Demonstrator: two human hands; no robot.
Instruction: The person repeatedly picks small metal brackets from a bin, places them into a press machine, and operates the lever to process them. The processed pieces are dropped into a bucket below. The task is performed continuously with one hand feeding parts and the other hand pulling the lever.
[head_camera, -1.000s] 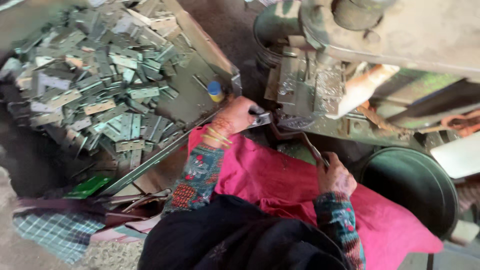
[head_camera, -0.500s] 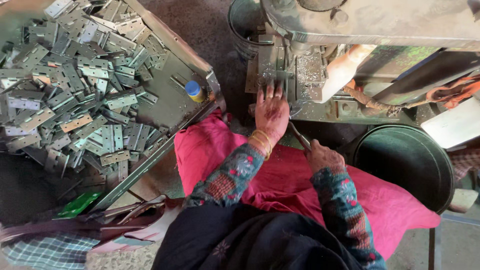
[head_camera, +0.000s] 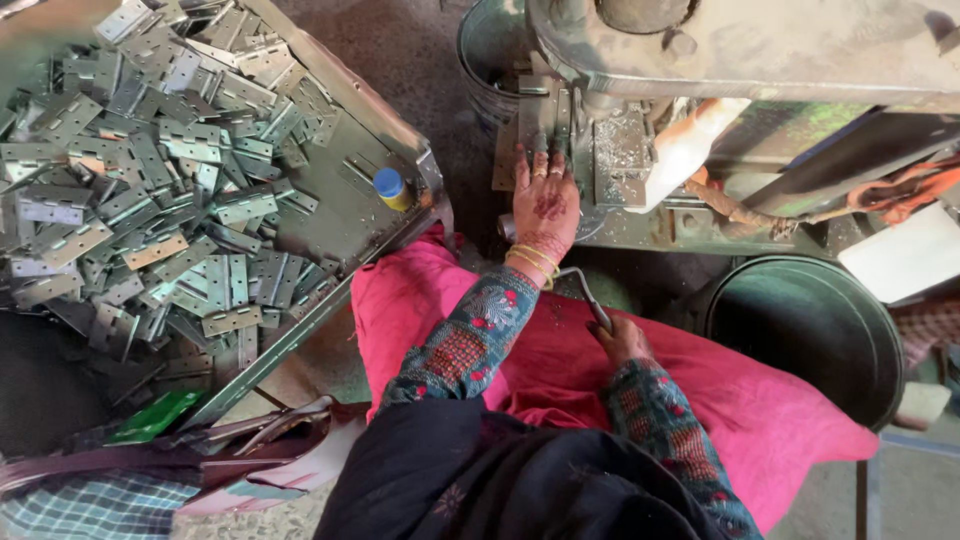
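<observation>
A large heap of flat metal hinge plates (head_camera: 150, 190) is piled on the tilted metal tray (head_camera: 350, 190) at the left, so most of the stock is judged to be waiting for the machine; no finished pieces can be picked out with certainty in this view. A dark round tub (head_camera: 805, 335) stands at the right, below the machine, and its contents cannot be made out. A small yellow bottle with a blue cap (head_camera: 392, 188) is seen near the right edge of the tray.

The left hand (head_camera: 545, 195) is laid flat on the bed of the press machine (head_camera: 620, 150), fingers stretched out and slightly spread toward the far side, palm down. Whether a plate is pressed under the fingertips cannot be told (the fingers cover that spot), though the work is judged to be at the point where a piece is set in place under the tool. Gold bangles (head_camera: 535, 262) are worn at that wrist.

The right hand (head_camera: 620, 340) is closed around the near end of a thin metal rod (head_camera: 590, 295), which is angled up and leftward toward the machine. It is held just above the pink cloth (head_camera: 700, 380) spread over the lap.

A green flat object (head_camera: 155, 415) is seen on the floor at the near left, beside a checked cloth (head_camera: 90, 505).
</observation>
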